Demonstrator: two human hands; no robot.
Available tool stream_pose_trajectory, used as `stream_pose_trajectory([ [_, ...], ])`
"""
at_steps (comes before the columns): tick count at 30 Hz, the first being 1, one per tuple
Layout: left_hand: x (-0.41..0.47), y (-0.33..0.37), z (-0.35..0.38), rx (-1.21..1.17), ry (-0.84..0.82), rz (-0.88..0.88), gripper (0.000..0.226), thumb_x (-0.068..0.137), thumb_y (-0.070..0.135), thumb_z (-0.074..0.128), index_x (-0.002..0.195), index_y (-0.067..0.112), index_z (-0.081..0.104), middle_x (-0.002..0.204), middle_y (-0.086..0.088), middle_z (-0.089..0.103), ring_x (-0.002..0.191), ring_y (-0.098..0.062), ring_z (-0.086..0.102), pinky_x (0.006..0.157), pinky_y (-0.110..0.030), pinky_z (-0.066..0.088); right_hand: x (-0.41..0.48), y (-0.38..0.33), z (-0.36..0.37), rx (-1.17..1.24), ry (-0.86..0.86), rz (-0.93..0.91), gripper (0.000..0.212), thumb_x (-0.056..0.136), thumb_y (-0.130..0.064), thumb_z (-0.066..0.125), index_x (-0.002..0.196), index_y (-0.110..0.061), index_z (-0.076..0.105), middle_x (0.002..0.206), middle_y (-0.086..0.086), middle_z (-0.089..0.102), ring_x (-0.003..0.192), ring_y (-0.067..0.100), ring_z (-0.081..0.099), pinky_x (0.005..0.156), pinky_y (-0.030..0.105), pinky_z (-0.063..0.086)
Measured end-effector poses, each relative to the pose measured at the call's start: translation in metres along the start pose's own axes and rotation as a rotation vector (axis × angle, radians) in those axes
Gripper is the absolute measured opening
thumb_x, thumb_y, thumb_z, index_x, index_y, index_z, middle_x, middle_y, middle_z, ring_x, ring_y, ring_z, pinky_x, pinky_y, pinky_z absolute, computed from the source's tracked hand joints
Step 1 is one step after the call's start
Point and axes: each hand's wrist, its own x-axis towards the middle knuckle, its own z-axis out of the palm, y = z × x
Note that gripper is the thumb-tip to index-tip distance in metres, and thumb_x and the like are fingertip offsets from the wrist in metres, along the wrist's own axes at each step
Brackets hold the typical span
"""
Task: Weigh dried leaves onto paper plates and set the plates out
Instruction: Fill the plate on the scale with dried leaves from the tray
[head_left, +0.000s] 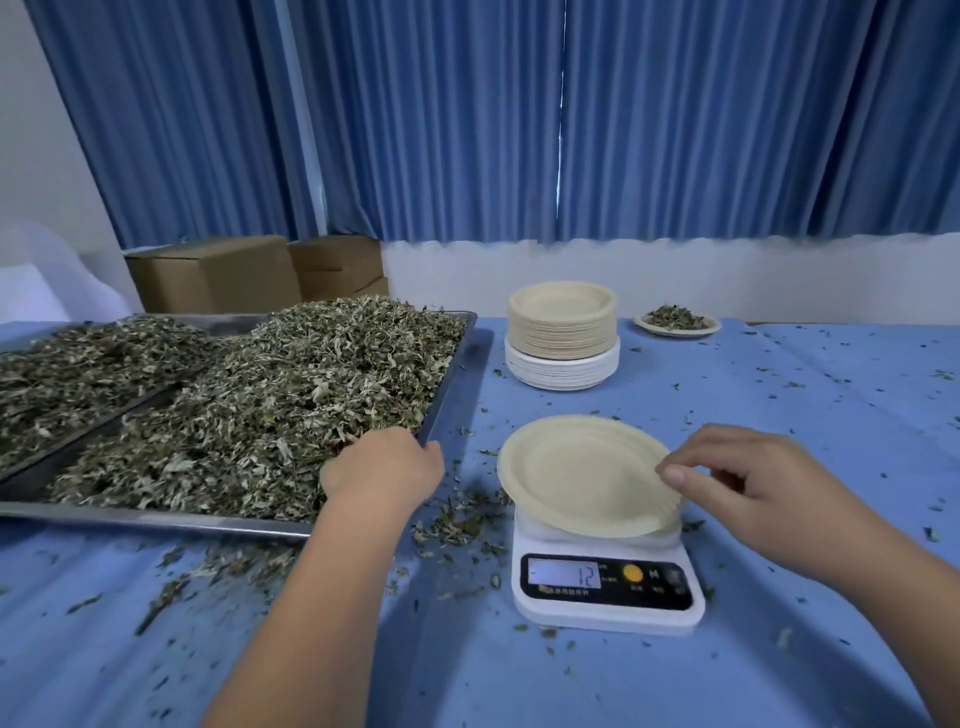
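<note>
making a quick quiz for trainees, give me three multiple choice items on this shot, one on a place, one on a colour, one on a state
1. Where is the filled plate?
A. on the scale
B. at the far edge of the table, right of the plate stack
C. in the tray

2. What colour is the table cover?
A. blue
B. white
C. green

3. What state is the plate on the scale in?
A. heaped with leaves
B. folded in half
C. empty

Answers:
1 B: it sits beside the plate stack, far from the scale.
2 A: the cloth is blue all over.
3 C: no leaves lie on it; the right hand touches its rim, and the left hand is at the dried leaves in the tray.
</note>
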Motion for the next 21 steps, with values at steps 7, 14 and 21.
stream_pose_trajectory([
  [7, -0.025, -0.014, -0.010, 0.165, 0.113, 0.082, 0.051, 0.098, 0.055, 0.034, 0.082, 0.013, 0.059, 0.075, -0.001, 0.059, 0.070, -0.021, 0.058, 0.064, -0.029, 0.043, 0.002, 0.013, 0.004, 0.041, 0.067, 0.001, 0.021, 0.084, -0.051, 0.053, 0.067, -0.046, 0.063, 0.085, -0.026, 0.061, 0.078, 0.004, 0.057, 0.066, 0.009, 0.038],
  [14, -0.039, -0.019, -0.006, 0.323, -0.124, 0.005, 0.076, 0.091, 0.072, 0.020, 0.143, 0.018, 0.036, 0.136, -0.010, 0.049, 0.120, -0.033, 0.051, 0.098, -0.050, 0.042, 0.000, 0.016, 0.008, 0.061, 0.071, 0.052, 0.027, 0.090, -0.037, 0.059, 0.064, -0.035, 0.065, 0.077, -0.024, 0.060, 0.071, 0.007, 0.055, 0.063, 0.010, 0.038],
  [21, -0.037, -0.024, 0.008, 0.260, 0.006, 0.096, 0.061, 0.096, 0.062, 0.028, 0.127, 0.013, 0.048, 0.117, -0.010, 0.058, 0.111, -0.032, 0.053, 0.092, -0.047, 0.048, 0.000, 0.013, 0.008, 0.105, 0.120, 0.091, 0.027, 0.092, -0.033, 0.057, 0.066, -0.036, 0.068, 0.074, -0.024, 0.063, 0.069, 0.003, 0.056, 0.061, 0.007, 0.038],
])
